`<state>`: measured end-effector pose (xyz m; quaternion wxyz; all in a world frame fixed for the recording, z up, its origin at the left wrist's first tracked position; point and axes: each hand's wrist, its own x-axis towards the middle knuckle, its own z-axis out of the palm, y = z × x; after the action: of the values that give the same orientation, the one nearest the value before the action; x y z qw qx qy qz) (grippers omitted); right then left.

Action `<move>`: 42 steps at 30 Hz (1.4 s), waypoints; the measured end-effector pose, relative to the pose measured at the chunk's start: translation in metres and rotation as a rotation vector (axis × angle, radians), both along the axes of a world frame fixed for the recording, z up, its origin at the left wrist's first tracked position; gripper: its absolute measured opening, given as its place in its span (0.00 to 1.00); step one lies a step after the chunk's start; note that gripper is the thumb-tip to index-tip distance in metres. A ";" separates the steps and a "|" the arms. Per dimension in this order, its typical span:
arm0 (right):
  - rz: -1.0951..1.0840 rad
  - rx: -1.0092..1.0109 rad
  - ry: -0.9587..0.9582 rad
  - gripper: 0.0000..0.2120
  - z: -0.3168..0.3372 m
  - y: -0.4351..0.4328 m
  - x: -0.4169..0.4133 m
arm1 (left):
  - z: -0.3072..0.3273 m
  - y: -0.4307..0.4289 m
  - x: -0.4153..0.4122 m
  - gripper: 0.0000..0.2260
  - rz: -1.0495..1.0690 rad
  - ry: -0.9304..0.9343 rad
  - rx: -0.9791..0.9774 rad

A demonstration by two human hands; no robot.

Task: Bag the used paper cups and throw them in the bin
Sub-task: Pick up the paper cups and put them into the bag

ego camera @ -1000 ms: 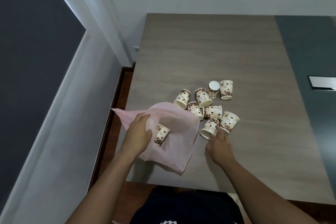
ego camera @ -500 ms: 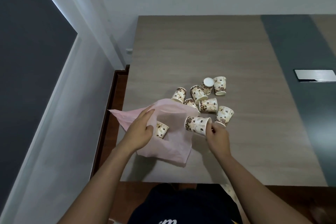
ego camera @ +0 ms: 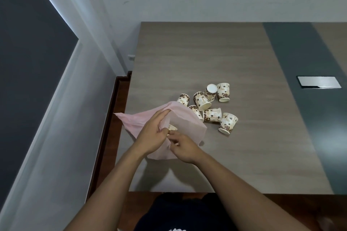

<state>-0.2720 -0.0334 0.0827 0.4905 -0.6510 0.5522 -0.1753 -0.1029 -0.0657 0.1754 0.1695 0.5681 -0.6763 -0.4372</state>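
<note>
Pink thin plastic bag: my left hand is gripping its mouth; my right hand is curling at the opening, hold unclear.

The pink bag and left hand hid most of a paper cup inside. The fingertips of the right hand were lost in its mouth, grip unreadable. A second cup lay half covered.

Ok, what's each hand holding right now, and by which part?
The left hand grips the pink bag by the edge of its mouth. The right hand is at that opening with fingers curled; whether it holds anything cannot be told.
</note>
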 end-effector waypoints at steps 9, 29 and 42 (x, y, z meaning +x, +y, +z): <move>-0.591 -0.037 0.186 0.08 -0.021 -0.007 -0.130 | -0.025 -0.015 -0.028 0.30 0.127 -0.419 0.090; -0.578 0.266 0.393 0.13 -0.074 -0.050 -0.240 | -0.052 -0.002 -0.034 0.26 0.397 -0.472 -0.100; -0.379 0.119 -0.038 0.16 0.000 -0.051 -0.176 | -0.035 -0.021 -0.033 0.47 0.109 -0.156 0.087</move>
<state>-0.4485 -0.0847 0.0831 0.4964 -0.5019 0.6649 -0.2440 -0.1357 -0.0871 0.1404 0.1151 0.6431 -0.6359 -0.4108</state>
